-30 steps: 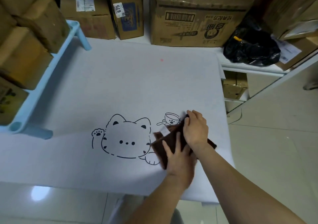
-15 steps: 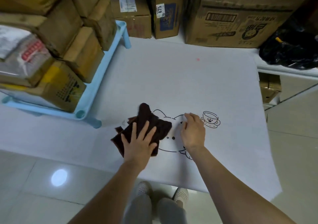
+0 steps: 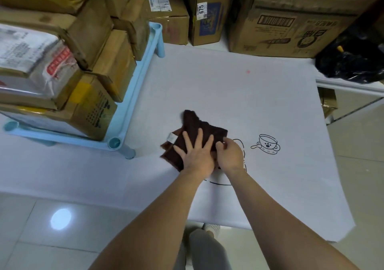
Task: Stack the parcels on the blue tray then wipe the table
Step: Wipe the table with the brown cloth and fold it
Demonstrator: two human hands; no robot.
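A dark brown cloth lies crumpled on the white table cover, just right of the blue tray. My left hand presses flat on the cloth with fingers spread. My right hand sits beside it, its fingers curled onto the cloth's right edge. Several taped cardboard parcels are stacked on the blue tray at the left.
Large cardboard boxes line the back of the table. A black plastic bag lies at the right rear. A printed cup drawing marks the cover right of my hands. The table's near edge hangs over tiled floor.
The cloth was swept leftward across the table toward the tray under my left hand. My right hand has since moved back against the cloth's right edge, beside the left.
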